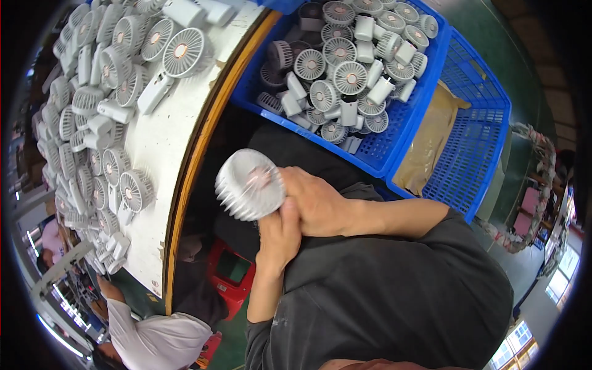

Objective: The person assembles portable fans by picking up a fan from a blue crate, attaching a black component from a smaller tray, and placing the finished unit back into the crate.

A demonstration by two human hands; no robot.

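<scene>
A white handheld fan (250,184) with a round slatted head is held up over my lap, its head toward the table. My left hand (279,240) is closed just below the fan head, thumb pointing up. From the right, my right hand (317,203) wraps around the same place and presses against my left. The two hands hide the fan's handle. The head looks smeared, with a pinkish centre. Left of it, many similar white fans (135,191) lie heaped on the white table (165,139).
A blue crate (376,163) full of similar fans stands ahead to the right. Beside it is another blue crate (481,117) with brown wrapping (431,139) inside. A red stool (231,277) stands under the table's edge. At lower left sits a person in a white top (157,339).
</scene>
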